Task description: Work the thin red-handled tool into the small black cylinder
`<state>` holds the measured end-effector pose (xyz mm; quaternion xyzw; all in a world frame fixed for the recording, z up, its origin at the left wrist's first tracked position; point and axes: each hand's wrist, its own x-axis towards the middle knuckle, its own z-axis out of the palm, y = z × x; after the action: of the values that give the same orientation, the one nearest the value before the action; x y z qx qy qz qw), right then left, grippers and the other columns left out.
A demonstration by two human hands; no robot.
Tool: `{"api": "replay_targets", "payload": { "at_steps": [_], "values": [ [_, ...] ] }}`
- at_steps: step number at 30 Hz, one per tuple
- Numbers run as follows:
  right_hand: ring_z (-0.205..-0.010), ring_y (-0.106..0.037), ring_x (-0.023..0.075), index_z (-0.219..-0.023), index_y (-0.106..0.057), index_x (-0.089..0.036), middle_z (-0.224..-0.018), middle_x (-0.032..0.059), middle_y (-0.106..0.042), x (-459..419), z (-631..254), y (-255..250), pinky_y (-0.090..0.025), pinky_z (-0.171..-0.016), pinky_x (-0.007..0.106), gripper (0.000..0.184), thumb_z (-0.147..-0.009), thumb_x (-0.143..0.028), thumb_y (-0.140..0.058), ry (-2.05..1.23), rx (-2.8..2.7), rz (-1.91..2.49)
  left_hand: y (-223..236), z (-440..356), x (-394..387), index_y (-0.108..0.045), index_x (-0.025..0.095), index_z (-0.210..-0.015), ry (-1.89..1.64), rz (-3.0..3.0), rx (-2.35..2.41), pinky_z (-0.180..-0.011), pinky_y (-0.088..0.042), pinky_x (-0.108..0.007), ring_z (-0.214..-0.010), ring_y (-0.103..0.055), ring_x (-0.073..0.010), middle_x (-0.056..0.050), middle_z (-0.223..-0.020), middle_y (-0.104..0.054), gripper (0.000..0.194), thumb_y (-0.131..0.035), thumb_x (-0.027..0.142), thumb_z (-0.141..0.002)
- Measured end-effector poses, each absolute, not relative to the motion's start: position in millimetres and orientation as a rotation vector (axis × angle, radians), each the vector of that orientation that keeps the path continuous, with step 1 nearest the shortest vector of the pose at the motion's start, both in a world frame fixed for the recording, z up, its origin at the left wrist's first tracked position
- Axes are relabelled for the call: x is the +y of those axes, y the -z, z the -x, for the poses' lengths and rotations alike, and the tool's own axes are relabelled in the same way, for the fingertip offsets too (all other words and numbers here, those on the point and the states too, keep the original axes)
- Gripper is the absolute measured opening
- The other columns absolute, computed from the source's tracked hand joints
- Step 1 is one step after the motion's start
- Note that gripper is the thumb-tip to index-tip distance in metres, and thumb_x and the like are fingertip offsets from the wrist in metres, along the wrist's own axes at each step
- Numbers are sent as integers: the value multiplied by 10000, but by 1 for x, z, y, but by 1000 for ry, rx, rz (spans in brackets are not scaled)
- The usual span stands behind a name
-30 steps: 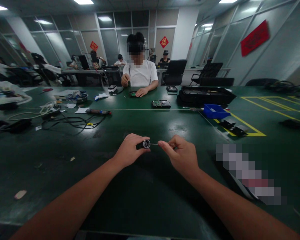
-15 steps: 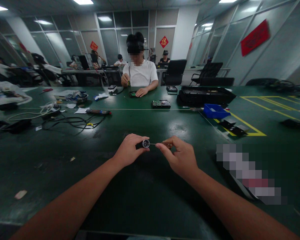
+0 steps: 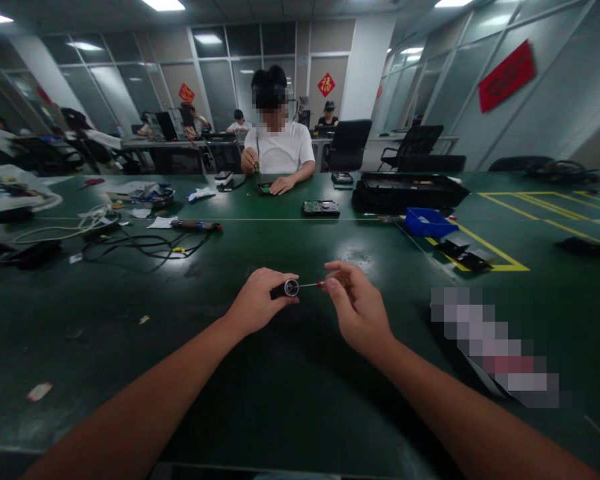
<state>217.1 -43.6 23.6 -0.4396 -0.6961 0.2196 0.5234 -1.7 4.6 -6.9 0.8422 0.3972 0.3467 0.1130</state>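
Note:
Between the thumb and fingers of my left hand (image 3: 256, 301) is a small black cylindrical part (image 3: 291, 287), its open silver-rimmed end facing me. From the right, a thin screwdriver (image 3: 311, 285) reaches the side of that part; I cannot make out exactly where its tip sits. My right hand (image 3: 364, 312) has thumb and fingers loosely around the screwdriver's handle, which is mostly hidden; a bit of red shows by the thumb. Both hands are held over the green table (image 3: 290, 413).
Ahead lies a bare hard drive (image 3: 321, 208), with a black tray (image 3: 413, 190) and a blue bin (image 3: 430, 222) to its right. Black cables (image 3: 140, 247) and a pen-like tool (image 3: 196, 225) lie left. A co-worker (image 3: 279, 143) sits opposite. A blurred-out object (image 3: 495, 350) rests near my right forearm.
My right hand's fingers have loosened and spread, and the hand has shifted slightly right on the screwdriver, showing its red part. My left hand and the cylindrical part stay in place.

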Motion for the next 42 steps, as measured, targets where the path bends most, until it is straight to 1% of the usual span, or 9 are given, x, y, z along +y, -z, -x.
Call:
{"api": "replay_targets", "payload": {
  "at_steps": [5,8,10,16,19,27,32,37,42],
  "values": [
    [-785,-663,186,-966,-665,-200,-843,39,-689,-31,-213,-16,-532,-774,350,226,-938,-404,-572,-884,-1335,1018,8,4,7,-680,246,-1192,-1042,-2442,1170,-943,-473,-416,-1060,-648,-236,-33,-1137,-737,398,-797,281,-813],
    [-715,-639,168,-893,-657,-196,-788,21,-656,-19,-215,-10,-543,-750,357,252,-900,-444,-611,-1100,-1072,992,7,4,9,-677,257,-1201,-1017,-2482,1105,-977,-457,-427,-1086,-638,-231,-25,-1163,-732,392,-786,258,-824],
    [-665,-614,159,-845,-637,-197,-736,6,-624,-15,-217,-8,-543,-721,357,267,-888,-460,-620,-1164,-992,986,8,3,10,-674,264,-1211,-1018,-2500,1121,-978,-451,-439,-1095,-633,-237,-25,-1171,-730,404,-787,264,-823],
    [-731,-638,171,-930,-615,-205,-811,24,-658,-25,-216,-14,-513,-721,339,232,-965,-417,-530,-791,-1256,1082,10,2,10,-674,255,-1215,-1004,-2486,1158,-973,-453,-437,-1083,-636,-239,-32,-1159,-733,408,-786,286,-824],
    [-751,-644,176,-953,-607,-204,-815,31,-667,-32,-214,-17,-512,-733,337,233,-992,-401,-489,-683,-1367,1097,8,2,8,-672,250,-1218,-1001,-2490,1160,-969,-453,-430,-1071,-638,-235,-31,-1152,-736,407,-782,293,-829],
    [-770,-676,184,-989,-589,-213,-848,37,-688,-35,-215,-17,-519,-723,326,203,-1011,-371,-464,-576,-1561,1105,5,2,8,-683,276,-1210,-940,-2533,1141,-977,-422,-455,-1086,-635,-247,-32,-1159,-736,401,-786,303,-823],
    [-762,-687,184,-981,-573,-214,-831,36,-704,-36,-217,-25,-490,-697,311,183,-1019,-329,-436,-449,-1719,1176,7,2,10,-690,287,-1210,-844,-2608,1187,-1001,-387,-480,-1091,-621,-256,-36,-1129,-737,403,-788,308,-819],
    [-715,-664,182,-944,-574,-207,-798,39,-693,-38,-218,-30,-449,-650,304,183,-1010,-307,-435,-305,-1784,1246,11,1,11,-700,286,-1196,-817,-2581,1192,-965,-421,-459,-1067,-636,-254,-34,-1118,-743,414,-808,307,-796],
    [-739,-666,187,-953,-564,-213,-806,40,-692,-38,-220,-28,-455,-671,312,191,-1019,-320,-421,-294,-1726,1227,14,2,13,-701,276,-1189,-830,-2561,1204,-955,-433,-454,-1053,-643,-247,-29,-1111,-746,419,-816,292,-787]
  ]
}}
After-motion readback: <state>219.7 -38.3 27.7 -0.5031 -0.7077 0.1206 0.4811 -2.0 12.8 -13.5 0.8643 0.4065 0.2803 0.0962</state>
